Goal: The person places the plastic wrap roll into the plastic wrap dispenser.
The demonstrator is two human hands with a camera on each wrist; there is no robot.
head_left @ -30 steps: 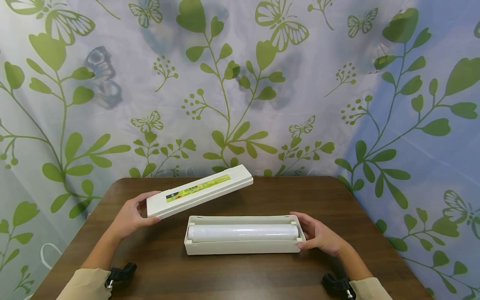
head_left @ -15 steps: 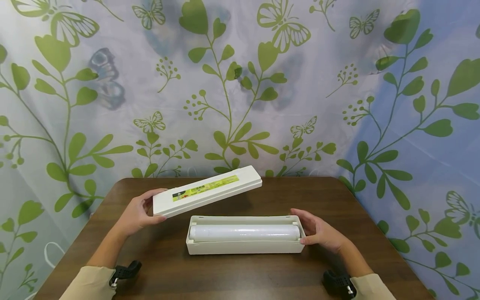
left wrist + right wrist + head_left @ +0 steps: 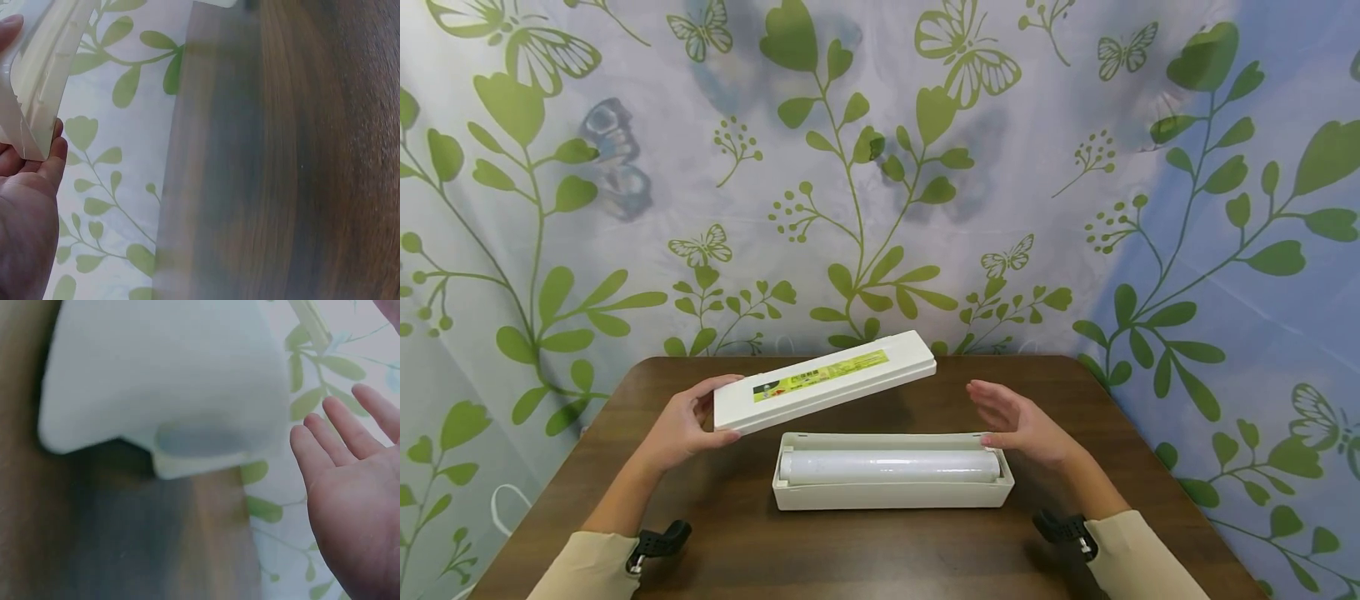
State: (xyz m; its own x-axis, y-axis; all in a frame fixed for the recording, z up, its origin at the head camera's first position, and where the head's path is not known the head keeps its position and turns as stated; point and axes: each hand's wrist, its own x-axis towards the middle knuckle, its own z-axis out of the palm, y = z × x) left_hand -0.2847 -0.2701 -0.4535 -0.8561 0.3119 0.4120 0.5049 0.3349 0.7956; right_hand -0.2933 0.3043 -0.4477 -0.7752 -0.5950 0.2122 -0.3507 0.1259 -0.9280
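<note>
A long white lid (image 3: 827,379) with a yellow-green label is held up at a tilt, its right end higher and farther back. My left hand (image 3: 681,425) grips the lid's left end between thumb and fingers; the left wrist view shows the hollow underside of the lid (image 3: 44,81). Below it on the table, a white box (image 3: 891,497) stands uncovered with a white roll of plastic film (image 3: 887,466) lying inside. My right hand (image 3: 1026,429) hovers over the box's right end, fingers extended and holding nothing. In the right wrist view the hand (image 3: 356,500) is apart from the box's end wall (image 3: 162,375).
The brown wooden table (image 3: 850,554) carries the box near its middle. Behind it hangs a curtain (image 3: 880,208) printed with green leaves and butterflies. Black wrist straps (image 3: 658,542) sit on both forearms.
My right hand has let go of the box's right end and risen up and slightly left. The left hand has carried the lid a little to the right. The box stays put.
</note>
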